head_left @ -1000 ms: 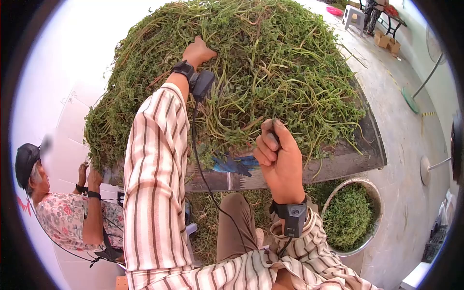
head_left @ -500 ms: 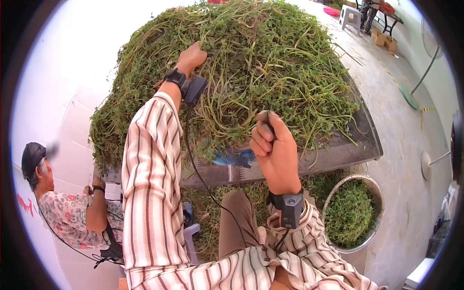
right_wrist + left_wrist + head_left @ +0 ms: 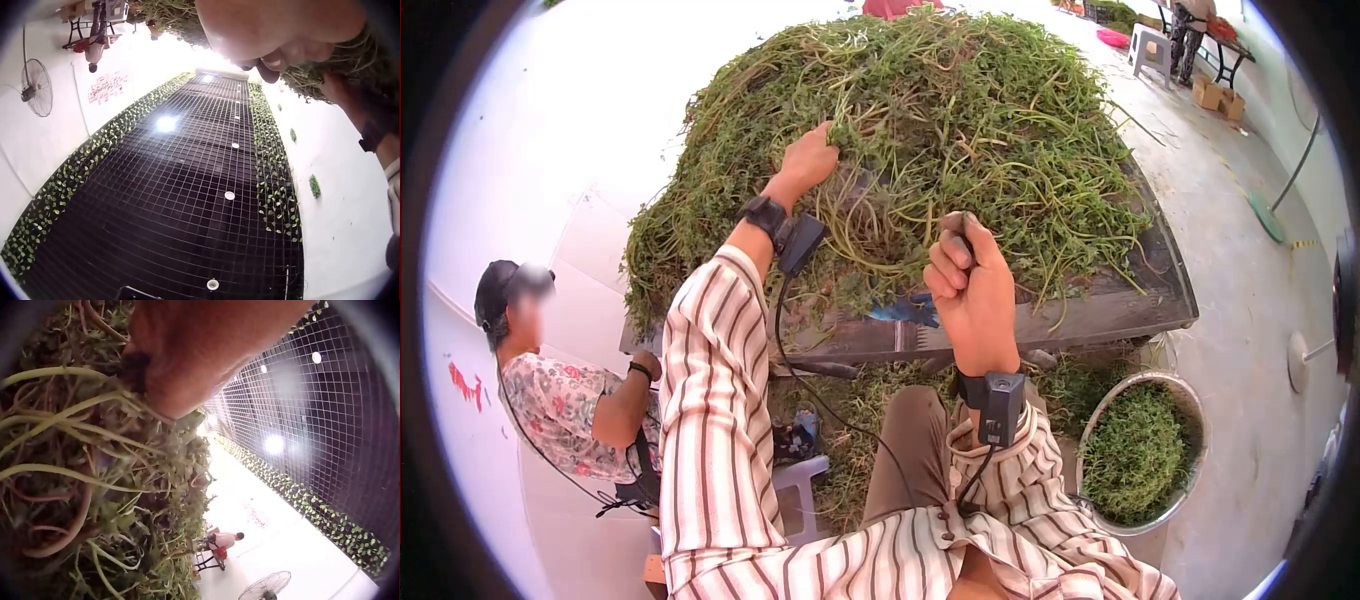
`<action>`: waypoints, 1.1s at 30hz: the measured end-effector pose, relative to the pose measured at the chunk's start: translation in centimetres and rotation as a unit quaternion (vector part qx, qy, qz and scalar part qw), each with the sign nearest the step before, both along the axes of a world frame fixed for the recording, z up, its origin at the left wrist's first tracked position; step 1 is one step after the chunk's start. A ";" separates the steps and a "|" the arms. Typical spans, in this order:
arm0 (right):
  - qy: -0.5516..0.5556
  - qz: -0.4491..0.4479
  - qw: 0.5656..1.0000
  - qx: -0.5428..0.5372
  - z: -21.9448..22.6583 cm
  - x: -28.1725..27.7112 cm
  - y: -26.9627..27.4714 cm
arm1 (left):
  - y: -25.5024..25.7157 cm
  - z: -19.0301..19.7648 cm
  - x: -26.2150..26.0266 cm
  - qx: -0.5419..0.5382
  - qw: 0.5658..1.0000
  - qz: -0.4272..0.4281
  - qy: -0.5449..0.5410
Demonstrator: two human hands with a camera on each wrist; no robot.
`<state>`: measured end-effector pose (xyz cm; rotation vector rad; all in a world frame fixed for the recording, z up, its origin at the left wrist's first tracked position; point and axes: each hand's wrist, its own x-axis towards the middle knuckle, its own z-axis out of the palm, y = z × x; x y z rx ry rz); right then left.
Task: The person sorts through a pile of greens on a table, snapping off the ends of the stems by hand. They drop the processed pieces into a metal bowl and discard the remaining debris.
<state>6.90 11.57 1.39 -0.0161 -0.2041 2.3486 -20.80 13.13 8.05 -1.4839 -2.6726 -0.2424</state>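
A large heap of leafy green stems (image 3: 1000, 150) covers the dark tabletop (image 3: 1090, 312). My left hand (image 3: 808, 160) reaches into its left middle, fingers curled, gripping a few stems; a pale green tip stands up beside the knuckles. In the left wrist view, long stems (image 3: 62, 419) run to the bent thumb and fingers, whose tips are partly hidden. My right hand (image 3: 972, 290) is raised over the heap's near edge, palm turned up, fingers curled and thumb against them. Dark patches show at its fingertips; I cannot tell whether something small is pinched there.
A blue scrap (image 3: 908, 308) lies at the table's near edge. A round tub (image 3: 1197, 425) of trimmed greens stands on the floor at right. Another person (image 3: 565, 400) sits at left. A lilac stool (image 3: 805, 490) and loose greens are below the table.
The head view has shifted, showing more of the table's far side. My left hand has pulled slightly nearer, with a pale green tip now beside it. The right hand keeps its curled pose.
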 end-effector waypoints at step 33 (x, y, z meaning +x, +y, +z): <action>0.035 0.038 0.998 -0.021 -0.6 0.8 -0.5 | -13.5 -2.2 8.0 0.215 0.975 -0.007 -0.059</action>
